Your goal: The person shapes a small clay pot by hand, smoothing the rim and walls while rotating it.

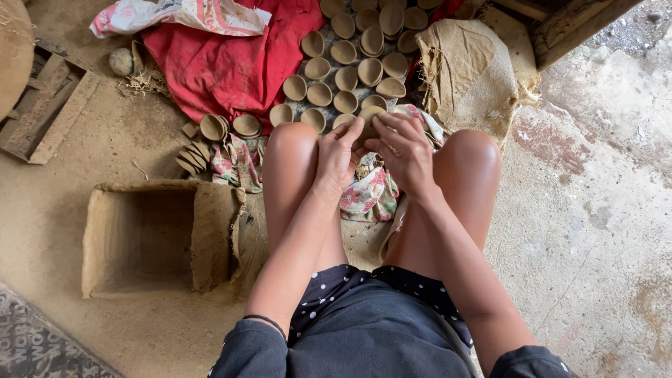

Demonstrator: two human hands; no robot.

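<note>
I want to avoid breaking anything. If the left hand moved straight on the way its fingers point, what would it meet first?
Probably the small clay cup pinched between the left hand and the right hand; just beyond lie the rows of clay cups on the ground. Depth is hard to judge.

Both hands (371, 150) hide the piece between them.

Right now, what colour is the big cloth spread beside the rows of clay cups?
Plain red cloth, seen clearly in the head view.
</note>
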